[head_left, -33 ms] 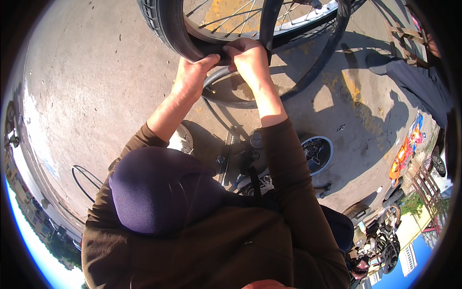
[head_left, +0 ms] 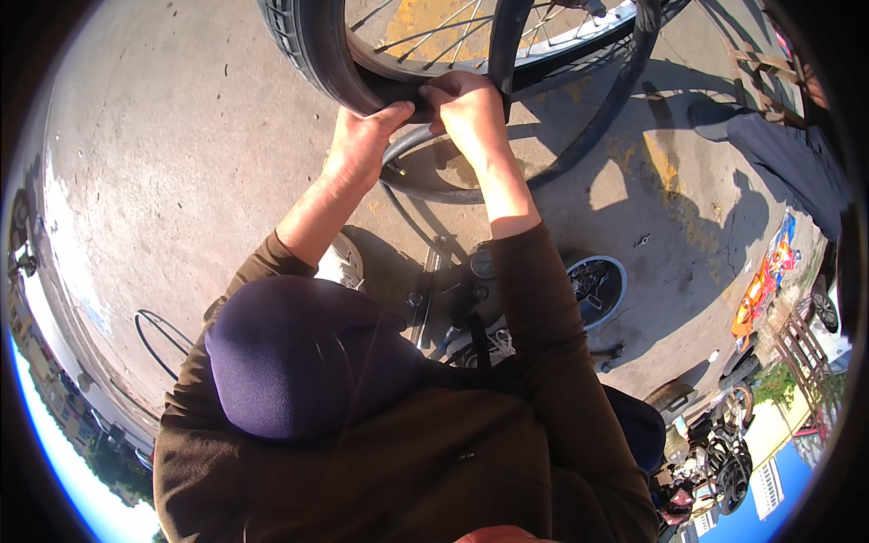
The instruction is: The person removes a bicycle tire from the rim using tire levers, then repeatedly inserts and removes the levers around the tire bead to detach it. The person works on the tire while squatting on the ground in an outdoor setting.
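Note:
A bicycle wheel with spokes and a silver rim (head_left: 398, 60) fills the top middle, fitted with a black tire (head_left: 308, 50). My left hand (head_left: 362, 145) is closed on the tire's lower edge, thumb pressed against it. Just right of it, my right hand (head_left: 466, 113) pinches at the same stretch of tire, fingertips partly hidden; whether it also grips the tube is unclear. A black inner tube (head_left: 579, 149) hangs in a wide loop below and to the right of the wheel, with a small valve near my left wrist.
A round basin (head_left: 615, 294) holding metal parts sits right of my legs, beside dark tools (head_left: 462, 303). Another person's leg (head_left: 778, 167) is at the right, near a wooden frame (head_left: 765, 63), colourful packets (head_left: 760, 281) and parked bikes (head_left: 733, 452). A thin hoop (head_left: 158, 321) lies at left.

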Action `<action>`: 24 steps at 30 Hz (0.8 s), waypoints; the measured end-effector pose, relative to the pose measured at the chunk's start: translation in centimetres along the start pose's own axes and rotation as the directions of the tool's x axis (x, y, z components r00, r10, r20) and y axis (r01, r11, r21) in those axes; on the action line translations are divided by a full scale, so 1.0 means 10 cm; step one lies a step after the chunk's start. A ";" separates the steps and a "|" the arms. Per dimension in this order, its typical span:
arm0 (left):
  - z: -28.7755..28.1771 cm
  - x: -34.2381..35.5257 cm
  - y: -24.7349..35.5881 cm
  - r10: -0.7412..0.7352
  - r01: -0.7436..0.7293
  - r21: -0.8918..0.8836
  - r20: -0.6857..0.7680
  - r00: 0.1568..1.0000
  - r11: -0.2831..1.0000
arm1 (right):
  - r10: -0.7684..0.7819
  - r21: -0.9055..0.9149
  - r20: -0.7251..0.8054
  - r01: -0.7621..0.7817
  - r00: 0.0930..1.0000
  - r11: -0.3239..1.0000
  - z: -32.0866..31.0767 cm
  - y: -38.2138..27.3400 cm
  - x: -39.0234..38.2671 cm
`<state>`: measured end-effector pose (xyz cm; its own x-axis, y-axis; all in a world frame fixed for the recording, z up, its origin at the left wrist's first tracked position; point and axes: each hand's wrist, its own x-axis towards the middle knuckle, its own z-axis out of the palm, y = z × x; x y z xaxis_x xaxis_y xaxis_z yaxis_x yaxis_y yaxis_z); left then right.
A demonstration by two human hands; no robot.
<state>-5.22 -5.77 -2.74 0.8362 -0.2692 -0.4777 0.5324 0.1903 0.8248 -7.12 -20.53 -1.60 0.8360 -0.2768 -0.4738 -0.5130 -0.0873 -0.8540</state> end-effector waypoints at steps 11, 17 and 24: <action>0.00 0.01 0.00 -0.012 0.012 0.012 -0.005 1.000 1.000 | -0.038 -0.016 -0.050 0.037 0.998 0.999 0.05 0.05 0.02; 0.04 -0.01 0.05 -0.015 0.015 -0.037 -0.008 1.000 0.999 | -0.212 -0.097 -0.118 0.201 0.970 0.975 0.07 0.18 -0.04; -0.01 0.03 -0.02 -0.005 0.006 -0.039 0.031 1.000 0.999 | -0.597 -0.325 -0.144 0.532 0.789 0.782 0.11 0.29 -0.16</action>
<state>-5.02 -5.77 -3.08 0.8290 -0.2992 -0.4725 0.5425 0.2248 0.8094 -9.75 -19.26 -3.53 0.9378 -0.3045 0.1667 -0.0198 -0.5263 -0.8501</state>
